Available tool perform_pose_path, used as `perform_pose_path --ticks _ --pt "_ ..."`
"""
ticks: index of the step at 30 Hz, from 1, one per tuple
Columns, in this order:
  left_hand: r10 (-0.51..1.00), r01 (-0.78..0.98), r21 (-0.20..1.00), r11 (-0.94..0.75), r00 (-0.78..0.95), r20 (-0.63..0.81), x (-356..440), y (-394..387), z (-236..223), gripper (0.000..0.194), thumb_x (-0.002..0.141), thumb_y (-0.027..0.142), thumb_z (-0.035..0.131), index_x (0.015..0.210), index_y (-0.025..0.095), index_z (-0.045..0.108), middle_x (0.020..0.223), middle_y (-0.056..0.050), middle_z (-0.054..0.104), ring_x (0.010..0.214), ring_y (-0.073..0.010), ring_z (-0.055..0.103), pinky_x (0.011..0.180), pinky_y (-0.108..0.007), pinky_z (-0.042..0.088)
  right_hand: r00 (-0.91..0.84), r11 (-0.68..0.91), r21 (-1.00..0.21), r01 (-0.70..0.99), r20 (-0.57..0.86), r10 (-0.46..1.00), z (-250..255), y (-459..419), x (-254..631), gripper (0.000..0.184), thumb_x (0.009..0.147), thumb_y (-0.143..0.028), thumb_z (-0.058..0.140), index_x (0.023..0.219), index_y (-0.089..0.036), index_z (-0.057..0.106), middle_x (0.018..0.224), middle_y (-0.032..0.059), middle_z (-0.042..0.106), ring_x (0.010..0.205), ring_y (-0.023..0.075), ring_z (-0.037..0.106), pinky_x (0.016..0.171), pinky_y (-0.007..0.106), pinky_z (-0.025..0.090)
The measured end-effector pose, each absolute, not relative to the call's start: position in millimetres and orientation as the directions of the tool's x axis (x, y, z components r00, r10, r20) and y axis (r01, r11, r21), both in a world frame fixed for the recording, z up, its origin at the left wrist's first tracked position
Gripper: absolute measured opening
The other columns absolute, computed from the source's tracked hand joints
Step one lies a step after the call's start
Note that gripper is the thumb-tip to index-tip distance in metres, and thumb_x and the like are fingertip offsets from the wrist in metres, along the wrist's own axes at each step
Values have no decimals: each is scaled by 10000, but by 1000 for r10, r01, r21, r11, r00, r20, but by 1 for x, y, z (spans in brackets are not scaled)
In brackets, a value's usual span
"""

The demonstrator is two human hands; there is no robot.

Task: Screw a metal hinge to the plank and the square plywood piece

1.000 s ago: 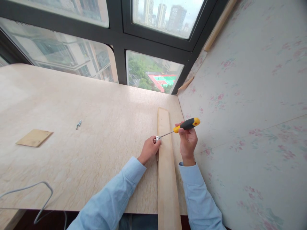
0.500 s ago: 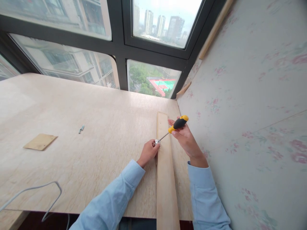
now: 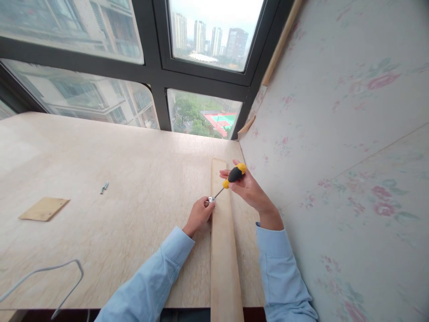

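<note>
We see the small silver metal bracket [image 3: 211, 200] at the left edge of the long pale wooden board [image 3: 225, 255], pinched in the left hand [image 3: 198, 215], while the right hand [image 3: 250, 192] loosely grips the yellow-and-black screwdriver [image 3: 235, 173], its tip at the bracket. We judge this to be screw-turning, though no screw shows clearly, and the next turn calls for a steady bracket and a seated tip. Beneath lies the beige marbled worktop [image 3: 134, 232].

Two hands [image 3: 250, 193], one screwdriver [image 3: 236, 174]
</note>
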State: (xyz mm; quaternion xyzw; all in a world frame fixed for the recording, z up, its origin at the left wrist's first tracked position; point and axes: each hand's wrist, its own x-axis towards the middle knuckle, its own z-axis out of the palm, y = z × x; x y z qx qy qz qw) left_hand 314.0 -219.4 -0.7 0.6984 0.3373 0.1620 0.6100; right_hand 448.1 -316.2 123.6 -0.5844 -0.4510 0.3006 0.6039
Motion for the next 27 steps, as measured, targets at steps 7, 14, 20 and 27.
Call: perform_pose_path --ticks 7,14,20,27 --pt "652 253 967 -37 739 -168 313 -219 -2 262 787 389 551 836 138 611 679 -24 613 607 -149 565 530 -234 422 630 -148 -869 473 216 746 128 -317 454 583 631 -424 804 1127 -196 600 811 17 696 764 203 678 750 363 558" --pt "655 242 970 -20 736 -170 313 -219 1 255 776 383 566 826 136 607 707 -37 630 641 -158 582 545 -235 434 560 -89 -882 463 213 801 125 -318 454 547 644 -418 798 1085 -216 546 954 43 689 865 195 663 773 350 547" --pt "662 249 968 -18 729 -175 313 -220 1 247 778 380 564 803 138 601 663 -22 603 610 -149 565 540 -236 428 402 13 -948 317 147 904 129 -323 450 550 754 -395 709 1223 -236 472 1048 62 687 965 197 667 872 397 528" --pt "666 241 970 -38 730 -155 313 -220 1 227 776 351 552 816 137 614 658 -16 596 598 -140 554 526 -221 410 581 -149 -805 575 273 766 125 -313 444 623 617 -451 809 1128 -220 538 907 46 694 853 223 662 790 387 540"
